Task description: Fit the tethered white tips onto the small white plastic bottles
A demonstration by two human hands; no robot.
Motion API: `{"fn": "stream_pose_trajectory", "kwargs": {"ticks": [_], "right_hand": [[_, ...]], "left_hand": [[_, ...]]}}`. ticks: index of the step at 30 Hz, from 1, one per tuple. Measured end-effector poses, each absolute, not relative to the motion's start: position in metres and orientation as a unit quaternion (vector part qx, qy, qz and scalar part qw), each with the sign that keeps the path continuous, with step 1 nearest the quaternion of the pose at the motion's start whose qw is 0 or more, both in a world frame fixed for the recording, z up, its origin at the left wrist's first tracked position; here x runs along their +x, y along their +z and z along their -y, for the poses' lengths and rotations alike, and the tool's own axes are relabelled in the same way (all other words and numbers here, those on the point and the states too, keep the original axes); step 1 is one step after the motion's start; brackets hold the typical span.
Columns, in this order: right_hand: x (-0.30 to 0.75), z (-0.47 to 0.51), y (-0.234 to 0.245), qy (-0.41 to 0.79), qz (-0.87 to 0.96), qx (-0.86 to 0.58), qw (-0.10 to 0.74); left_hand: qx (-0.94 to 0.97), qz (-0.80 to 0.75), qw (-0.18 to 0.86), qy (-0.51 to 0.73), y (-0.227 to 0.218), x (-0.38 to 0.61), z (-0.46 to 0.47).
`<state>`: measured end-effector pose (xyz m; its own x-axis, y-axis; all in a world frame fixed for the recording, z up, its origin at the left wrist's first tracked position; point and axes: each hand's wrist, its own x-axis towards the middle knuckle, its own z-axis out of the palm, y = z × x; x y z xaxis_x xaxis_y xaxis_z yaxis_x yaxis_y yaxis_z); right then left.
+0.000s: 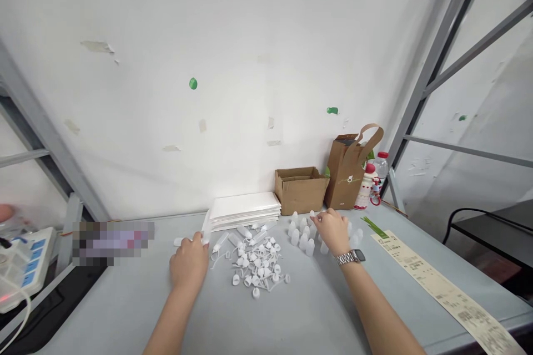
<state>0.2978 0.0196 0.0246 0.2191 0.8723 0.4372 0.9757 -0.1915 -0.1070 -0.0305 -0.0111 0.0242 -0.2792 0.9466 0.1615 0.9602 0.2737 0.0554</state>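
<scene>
My left hand (189, 264) rests on the grey table (125, 299), fingers curled round a small white tube-like piece (183, 242) that sticks out to its left. My right hand (333, 231), with a metal watch on the wrist, reaches into a group of small translucent upright bottles (302, 236); its fingertips pinch together at one of them. Between the hands lies a heap of small white caps (256, 266) and a few lying tubes (220, 243). A stack of white flat sheets (245, 209) sits just behind the heap.
An open cardboard box (300, 188), a brown paper bag (347, 169) and a water bottle (381, 166) stand against the white wall. A long printed paper strip (441, 283) lies at right. A power strip (25, 260) sits at far left; grey metal shelving posts (433, 66) flank the table.
</scene>
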Motion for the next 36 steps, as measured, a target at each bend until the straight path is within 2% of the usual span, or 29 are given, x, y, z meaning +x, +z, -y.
{"fn": "stream_pose_trajectory", "kwargs": {"ticks": [10,23,27,33,36], "right_hand": [[0.299,-0.020,0.022,-0.138,0.616,-0.751,0.193],[0.281,-0.009,0.034,-0.172,0.636,-0.677,0.329],[0.258,0.001,0.033,-0.158,0.689,-0.617,0.346],[0.231,0.016,0.031,-0.090,0.749,-0.533,0.383],[0.218,0.025,0.030,0.001,0.763,-0.504,0.405]], "left_hand": [[-0.601,0.795,0.033,-0.074,0.024,-0.032,0.011],[-0.590,0.793,0.016,-0.150,0.025,-0.032,0.009],[-0.566,0.789,-0.043,-0.236,0.023,-0.033,0.005],[-0.501,0.712,-0.125,-0.477,0.031,-0.032,0.003],[-0.454,0.568,-0.302,-0.617,0.038,-0.025,0.006]]}}
